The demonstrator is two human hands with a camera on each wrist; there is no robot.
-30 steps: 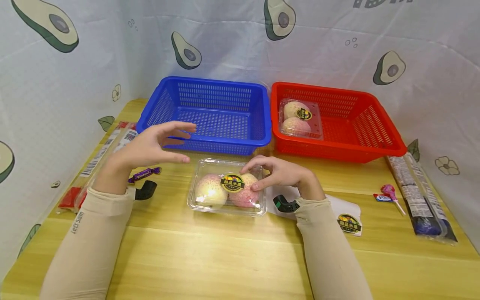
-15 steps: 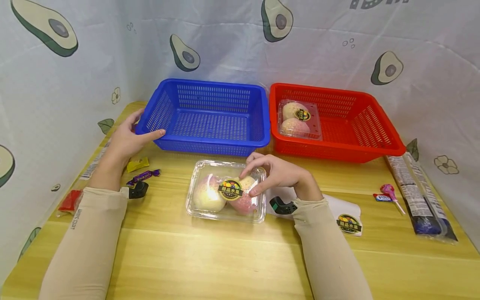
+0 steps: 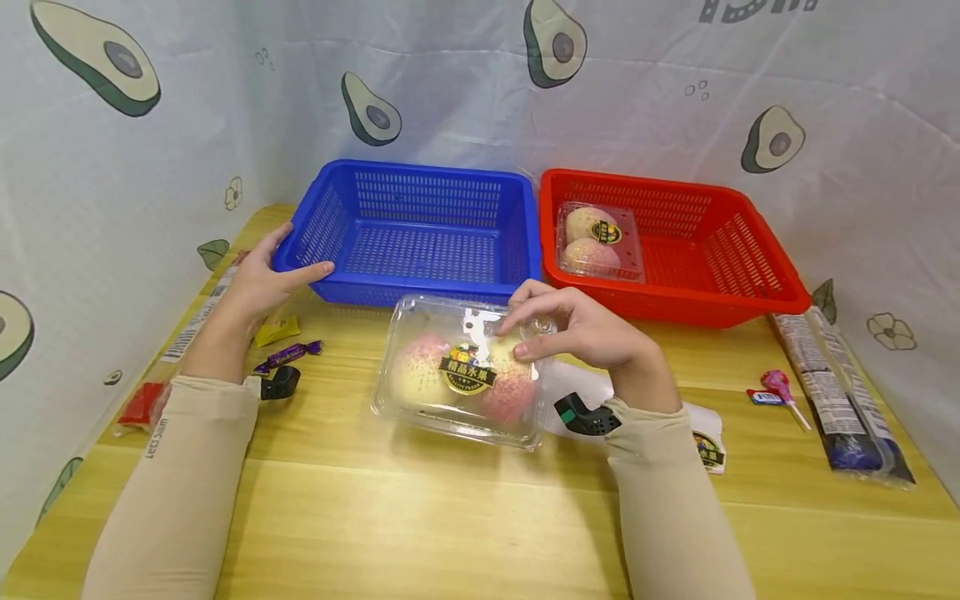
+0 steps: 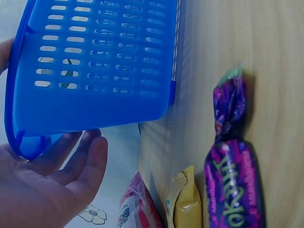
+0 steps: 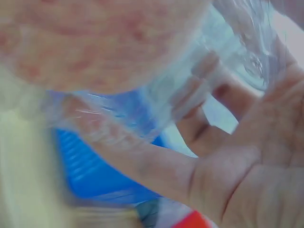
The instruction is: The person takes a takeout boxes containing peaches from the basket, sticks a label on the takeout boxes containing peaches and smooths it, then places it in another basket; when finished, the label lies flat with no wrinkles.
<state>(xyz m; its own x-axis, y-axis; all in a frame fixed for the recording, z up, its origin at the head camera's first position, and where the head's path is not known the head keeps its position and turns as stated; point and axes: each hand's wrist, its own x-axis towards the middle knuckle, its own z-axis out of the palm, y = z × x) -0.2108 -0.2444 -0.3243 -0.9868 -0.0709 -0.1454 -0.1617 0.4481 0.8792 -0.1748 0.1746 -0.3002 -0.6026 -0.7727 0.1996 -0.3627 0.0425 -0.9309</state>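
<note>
My left hand (image 3: pixel 258 283) grips the near left corner of the blue plastic basket (image 3: pixel 420 288). Its thumb lies over the front rim, while the fingers go round the left side. In the left wrist view, the basket's slotted wall (image 4: pixel 95 107) fills the upper part, with the fingers (image 4: pixel 85 166) at its rim. My right hand (image 3: pixel 588 333) holds a clear plastic fruit box (image 3: pixel 468 417) by its right end, thumb and fingers at the lid. Two round cream-and-pink fruits, peach-like, show inside under a black label. The box is tilted, its right end raised. Up close, the right wrist view shows one fruit (image 5: pixel 95 42), blurred.
A red basket (image 3: pixel 675 302) at the back right holds a similar fruit box (image 3: pixel 633 242). Purple (image 3: pixel 288 357) and yellow (image 3: pixel 276 330) wrapped candies lie by my left wrist. A lollipop (image 3: pixel 777 383) and long packets (image 3: pixel 832 392) are at right. White paper (image 3: pixel 558 383) lies under my right wrist.
My left hand has moved from above the table to the blue basket's corner and taken hold of it. My right hand has tilted and raised the fruit box, shifting slightly right.
</note>
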